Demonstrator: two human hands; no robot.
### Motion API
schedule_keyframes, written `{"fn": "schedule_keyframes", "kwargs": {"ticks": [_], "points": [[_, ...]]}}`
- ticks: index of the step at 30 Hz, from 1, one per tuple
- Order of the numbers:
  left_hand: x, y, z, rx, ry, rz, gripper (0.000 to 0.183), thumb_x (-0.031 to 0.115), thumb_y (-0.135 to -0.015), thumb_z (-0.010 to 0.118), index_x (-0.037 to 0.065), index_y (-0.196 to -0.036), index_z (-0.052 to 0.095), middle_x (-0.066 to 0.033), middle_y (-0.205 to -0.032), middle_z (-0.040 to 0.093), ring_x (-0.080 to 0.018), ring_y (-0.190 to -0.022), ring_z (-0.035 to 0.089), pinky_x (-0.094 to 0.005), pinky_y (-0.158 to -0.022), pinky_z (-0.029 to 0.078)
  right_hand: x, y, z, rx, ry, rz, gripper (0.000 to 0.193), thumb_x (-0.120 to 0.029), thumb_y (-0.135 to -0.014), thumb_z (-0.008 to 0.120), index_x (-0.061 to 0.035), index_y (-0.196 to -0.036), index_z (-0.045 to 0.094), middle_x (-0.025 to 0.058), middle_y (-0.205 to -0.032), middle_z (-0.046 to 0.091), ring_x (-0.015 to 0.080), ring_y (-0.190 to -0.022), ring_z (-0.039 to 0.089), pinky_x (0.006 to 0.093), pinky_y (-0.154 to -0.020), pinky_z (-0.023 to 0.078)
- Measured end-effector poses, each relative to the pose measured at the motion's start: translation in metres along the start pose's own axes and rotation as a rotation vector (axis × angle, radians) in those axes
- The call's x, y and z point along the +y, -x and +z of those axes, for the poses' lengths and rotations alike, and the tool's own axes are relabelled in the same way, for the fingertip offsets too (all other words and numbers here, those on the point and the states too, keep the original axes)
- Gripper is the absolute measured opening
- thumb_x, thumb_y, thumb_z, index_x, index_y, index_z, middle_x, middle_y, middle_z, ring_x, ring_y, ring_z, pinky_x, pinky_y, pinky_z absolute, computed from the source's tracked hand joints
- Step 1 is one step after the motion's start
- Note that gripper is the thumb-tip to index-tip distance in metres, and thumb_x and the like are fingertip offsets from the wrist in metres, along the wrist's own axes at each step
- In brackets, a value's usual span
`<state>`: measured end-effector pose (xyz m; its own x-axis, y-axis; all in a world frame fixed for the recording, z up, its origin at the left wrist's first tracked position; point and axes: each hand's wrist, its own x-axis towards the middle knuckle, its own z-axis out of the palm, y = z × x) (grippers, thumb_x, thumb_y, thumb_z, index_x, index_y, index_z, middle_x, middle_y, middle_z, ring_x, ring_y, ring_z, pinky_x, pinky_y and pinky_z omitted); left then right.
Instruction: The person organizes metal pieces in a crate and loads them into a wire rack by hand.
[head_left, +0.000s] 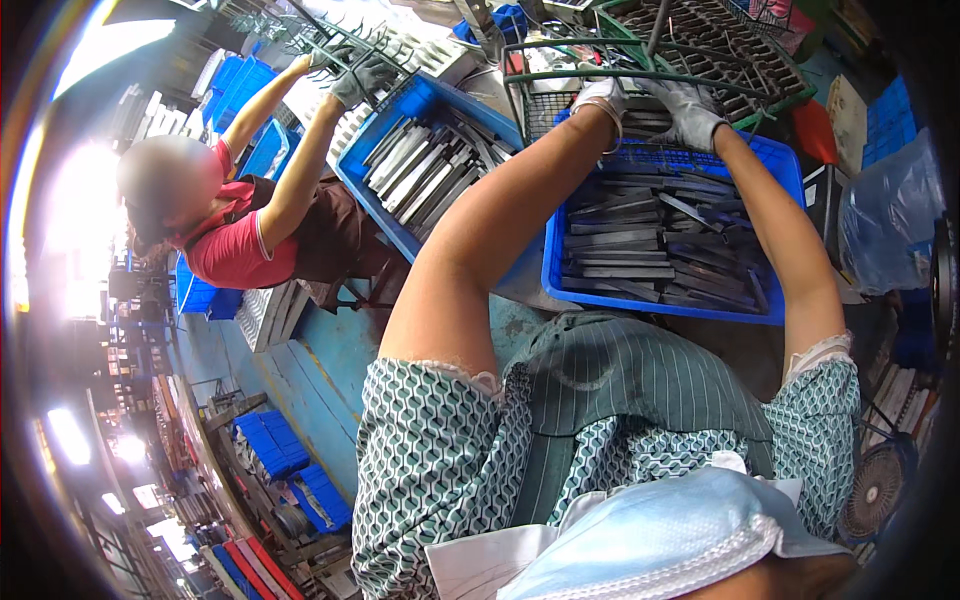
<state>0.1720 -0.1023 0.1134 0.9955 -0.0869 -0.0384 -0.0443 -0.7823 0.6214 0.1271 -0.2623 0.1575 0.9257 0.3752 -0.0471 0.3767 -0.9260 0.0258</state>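
My left hand point(602, 96), in a white glove with a bracelet at the wrist, reaches to the green-framed wire rack point(545, 75). Its fingers are partly hidden by the frame, so its grip cannot be made out. My right hand point(692, 115), also in a white glove, is beside it under the green bar, fingers spread. Dark flat strips point(645, 118) lie between the two hands; whether either hand bears on them is unclear. Below my hands, a blue crate point(660, 302) holds many loose dark grey strips point(625, 240).
On the left, a co-worker point(240, 240) in red with grey gloves handles a wire rack point(345, 50). Another blue crate point(425, 85) of strips stands between us. Further rows of dark parts point(720, 50) fill a green rack. A fan point(875, 490) stands at lower right.
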Motion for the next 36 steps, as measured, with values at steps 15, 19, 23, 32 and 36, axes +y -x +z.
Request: {"fn": "schedule_keyframes", "kwargs": {"ticks": [15, 19, 23, 32, 36], "points": [[0.030, 0.034, -0.036, -0.037, 1.513, -0.088, 0.024, 0.032, -0.085, 0.050, 0.008, -0.090, 0.050, -0.0055, -0.069, 0.052, -0.0181, -0.061, 0.052, -0.0312, -0.057, 0.045, 0.017, -0.003, 0.035, 0.528, -0.408, -0.037, 0.035, -0.023, -0.074, 0.061, -0.0096, -0.105, 0.049, 0.0116, -0.100, 0.057, 0.0297, -0.087, 0.057, 0.0406, -0.073, 0.048], [0.043, 0.083, -0.044, 0.344, 0.137, 0.399, 0.031, 0.033, -0.081, 0.050, 0.008, -0.099, 0.053, -0.0185, -0.078, 0.058, -0.0340, -0.072, 0.058, -0.0415, -0.065, 0.047, 0.047, -0.011, 0.063, 0.588, -0.584, -0.019, 0.035, -0.010, -0.076, 0.060, -0.0070, -0.109, 0.051, 0.0125, -0.098, 0.059, 0.0269, -0.088, 0.058, 0.0346, -0.076, 0.046], [0.022, 0.096, -0.069, 0.346, 0.225, 0.239, 0.033, 0.028, -0.085, 0.047, 0.004, -0.109, 0.049, -0.0212, -0.090, 0.057, -0.0354, -0.084, 0.057, -0.0431, -0.071, 0.046, 0.012, 0.015, 0.010, 0.812, -0.414, -0.361, 0.045, -0.009, -0.068, 0.060, -0.0127, -0.111, 0.048, 0.0106, -0.094, 0.056, 0.0317, -0.085, 0.054, 0.0397, -0.076, 0.045], [0.035, 0.095, -0.064, 0.006, 0.210, 0.157, 0.037, 0.037, -0.084, 0.046, 0.010, -0.109, 0.053, -0.0198, -0.102, 0.057, -0.0355, -0.091, 0.056, -0.0404, -0.075, 0.046, -0.026, 0.091, -0.075, 0.560, -0.192, -0.804, 0.048, -0.019, -0.060, 0.063, -0.0094, -0.105, 0.051, 0.0085, -0.080, 0.053, 0.0297, -0.074, 0.052, 0.0416, -0.065, 0.041], [0.028, 0.074, -0.052, 0.197, 0.563, 0.158, 0.043, 0.041, -0.085, 0.044, 0.003, -0.101, 0.057, -0.0195, -0.096, 0.059, -0.0342, -0.090, 0.057, -0.0376, -0.077, 0.044, -0.071, 0.097, -0.070, -0.169, -0.029, -0.475, 0.027, -0.011, -0.063, 0.058, -0.0085, -0.089, 0.055, 0.0152, -0.073, 0.059, 0.0324, -0.072, 0.059, 0.0437, -0.065, 0.046]]}}
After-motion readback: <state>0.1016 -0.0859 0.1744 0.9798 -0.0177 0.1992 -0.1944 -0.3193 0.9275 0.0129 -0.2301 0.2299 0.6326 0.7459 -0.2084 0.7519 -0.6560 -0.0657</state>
